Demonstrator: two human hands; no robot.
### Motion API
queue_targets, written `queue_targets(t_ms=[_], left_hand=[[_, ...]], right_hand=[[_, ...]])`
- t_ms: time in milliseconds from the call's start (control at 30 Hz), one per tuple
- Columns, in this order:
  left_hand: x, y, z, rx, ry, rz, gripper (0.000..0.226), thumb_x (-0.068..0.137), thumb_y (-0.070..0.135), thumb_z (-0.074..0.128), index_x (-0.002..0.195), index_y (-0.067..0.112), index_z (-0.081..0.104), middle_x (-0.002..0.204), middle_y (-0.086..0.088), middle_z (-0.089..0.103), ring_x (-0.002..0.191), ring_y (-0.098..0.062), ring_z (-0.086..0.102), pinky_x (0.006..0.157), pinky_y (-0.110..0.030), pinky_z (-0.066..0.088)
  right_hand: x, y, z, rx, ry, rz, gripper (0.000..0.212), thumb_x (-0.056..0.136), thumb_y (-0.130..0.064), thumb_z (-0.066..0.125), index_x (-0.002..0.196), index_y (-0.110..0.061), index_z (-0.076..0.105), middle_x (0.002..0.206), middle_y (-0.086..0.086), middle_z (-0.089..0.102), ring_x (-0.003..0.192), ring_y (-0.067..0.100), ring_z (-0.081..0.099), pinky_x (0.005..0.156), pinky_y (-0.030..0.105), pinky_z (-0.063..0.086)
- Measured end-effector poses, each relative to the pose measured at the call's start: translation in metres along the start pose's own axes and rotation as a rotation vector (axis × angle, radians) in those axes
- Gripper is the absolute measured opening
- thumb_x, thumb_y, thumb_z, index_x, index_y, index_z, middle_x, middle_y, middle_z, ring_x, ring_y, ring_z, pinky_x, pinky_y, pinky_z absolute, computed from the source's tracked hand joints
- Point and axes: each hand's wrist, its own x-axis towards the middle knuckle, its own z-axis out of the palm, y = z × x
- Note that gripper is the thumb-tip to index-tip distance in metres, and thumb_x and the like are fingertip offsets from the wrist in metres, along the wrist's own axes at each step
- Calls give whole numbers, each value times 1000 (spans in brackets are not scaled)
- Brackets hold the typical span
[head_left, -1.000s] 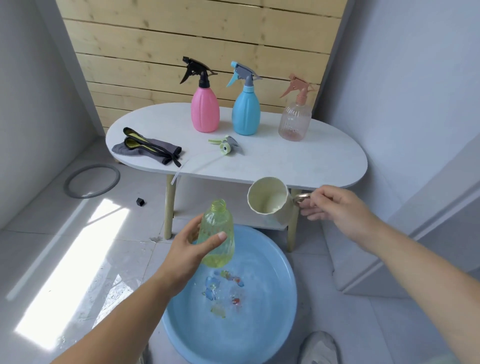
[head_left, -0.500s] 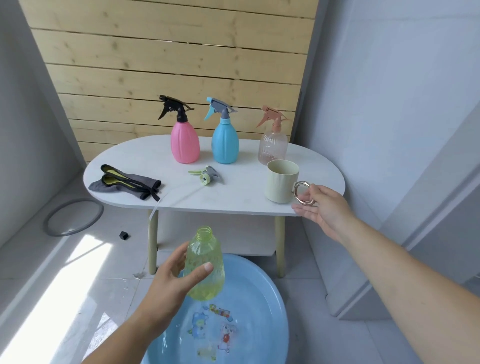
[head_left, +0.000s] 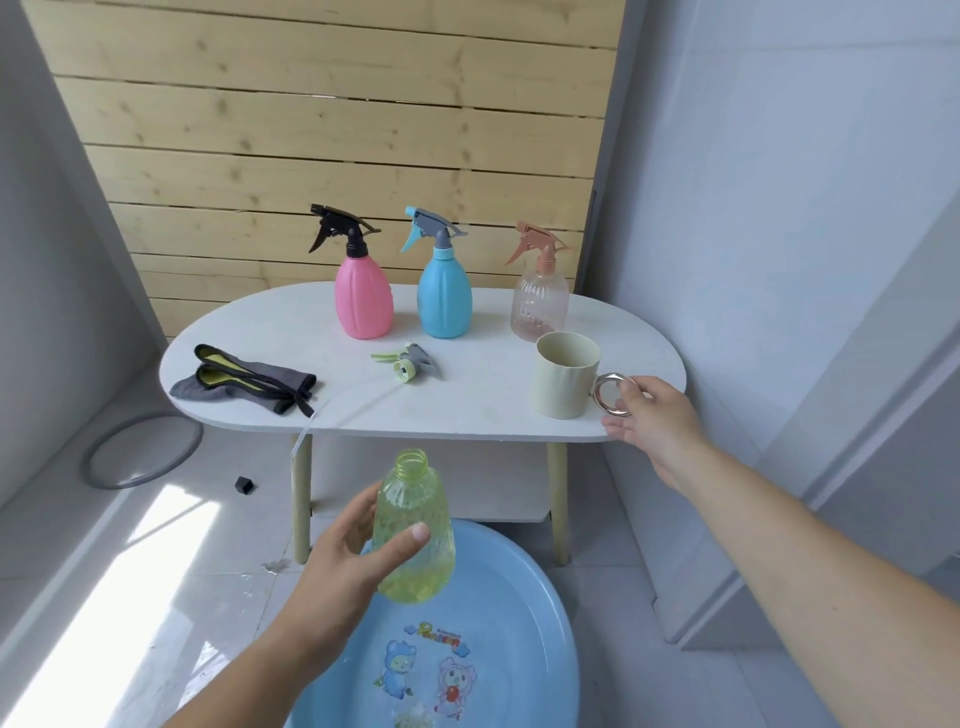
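Observation:
My left hand (head_left: 343, 566) grips a clear yellow-green bottle (head_left: 413, 535) with no cap, upright over the blue basin (head_left: 524, 587) on the floor. A little water sits in the bottle's bottom. My right hand (head_left: 657, 421) is at the right edge of the white oval table (head_left: 467, 400), fingers loosely extended, fingertips touching the metal ring handle of a cream mug (head_left: 563, 382) that stands on the table. The bottle's green and grey spray head (head_left: 410, 364) lies on the table with its tube running toward the front edge.
Pink (head_left: 362, 301), blue (head_left: 444, 299) and clear peach (head_left: 539, 306) spray bottles stand in a row at the table's back. A grey and yellow cloth (head_left: 244, 387) lies at its left end. A grey ring (head_left: 140, 449) and a small black piece (head_left: 243, 485) lie on the floor.
My right hand carried the mug up from over the basin and set it on the table, then loosened on its handle. My left hand kept the bottle over the basin.

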Motion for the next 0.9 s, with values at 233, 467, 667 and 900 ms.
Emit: queue_targets(t_ms=[233, 467, 667, 900], left_hand=[[-4, 11, 4, -8, -2, 0, 55, 71, 43, 93, 121, 39, 71, 121, 19, 75, 117, 1, 67, 97, -38, 54], [4, 41, 3, 14, 18, 15, 70, 66, 51, 88, 131, 34, 67, 131, 3, 72, 126, -21, 67, 107, -56, 52], [24, 82, -8, 30, -48, 24, 45, 85, 29, 85, 127, 29, 69, 123, -1, 76, 116, -23, 72, 94, -48, 61], [49, 119, -27, 11, -53, 29, 53, 78, 31, 80, 130, 26, 68, 122, -4, 76, 112, -25, 74, 91, -50, 62]], right_hand=[[1, -4, 0, -31, 57, 82, 54, 95, -33, 59, 142, -22, 37, 98, 7, 65, 87, 30, 74, 89, 42, 58], [-36, -35, 11, -407, 230, -216, 27, 92, -33, 58, 113, -16, 53, 100, -1, 64, 96, 27, 61, 80, 37, 49], [-69, -80, 69, -258, -314, -214, 17, 98, -25, 57, 97, -11, 67, 88, 8, 70, 69, 18, 63, 63, 30, 57], [-22, -89, 160, -384, -440, -67, 27, 93, -33, 63, 100, -7, 68, 94, 11, 66, 71, 19, 59, 66, 32, 58]])
